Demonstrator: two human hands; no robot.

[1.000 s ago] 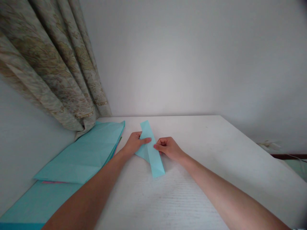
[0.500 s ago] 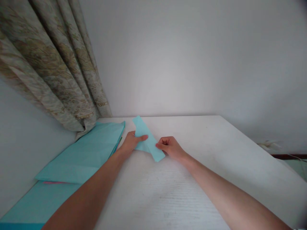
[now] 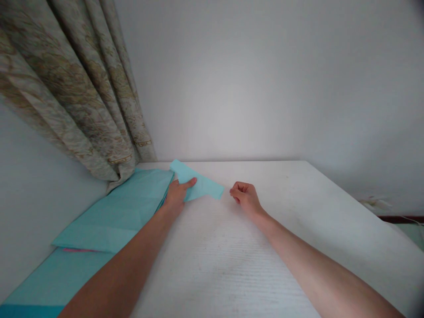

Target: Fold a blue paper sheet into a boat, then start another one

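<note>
Folded paper (image 3: 202,185): just right of the sheet stack (image 3: 115,216) | left hand (image 3: 177,192): grip pinching its stack-side half (light, flat pressure should spare the folds) | right hand (image 3: 246,196): grip clenched, apparently bare, farther right of the stack

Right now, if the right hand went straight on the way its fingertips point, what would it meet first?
Probably the folded turquoise paper in the left hand: its end lies just past the right hand's fingertips, though one view leaves their relative height unclear.
</note>
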